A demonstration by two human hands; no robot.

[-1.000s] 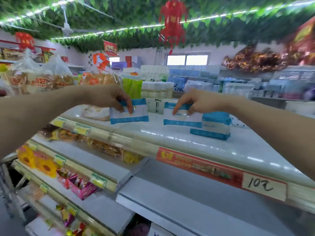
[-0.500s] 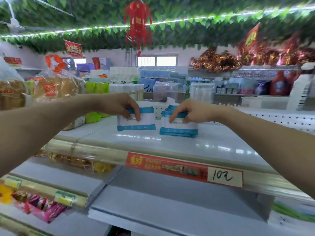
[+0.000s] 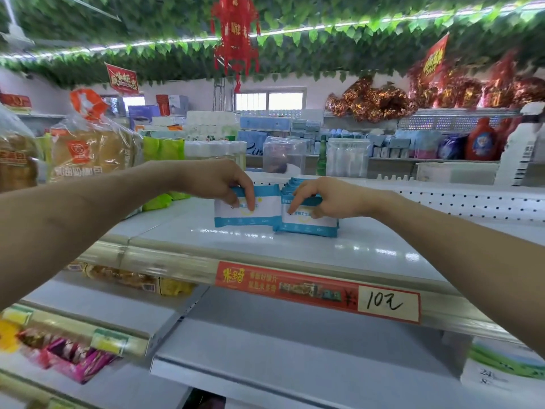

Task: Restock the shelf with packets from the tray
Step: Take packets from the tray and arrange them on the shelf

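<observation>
On the white top shelf (image 3: 295, 249) stands a row of white-and-blue packets (image 3: 309, 224), upright one behind another. My right hand (image 3: 321, 199) pinches the front packet of that row from above. My left hand (image 3: 218, 184) grips another white-and-blue packet (image 3: 259, 214) by its top edge and holds it upright on the shelf. This packet touches the left side of the row. No tray is in view.
Bagged bread (image 3: 88, 154) and green packs (image 3: 162, 172) stand on the shelf to the left. A red price strip marked 10 (image 3: 318, 290) runs along the shelf's front edge. Lower shelves hold snack packs (image 3: 73, 355). A perforated back panel (image 3: 472, 202) rises behind on the right.
Both hands have drawn together: the left packet has come right until it touches the row. The right hand's packet has settled against the row. The view has shifted right.
</observation>
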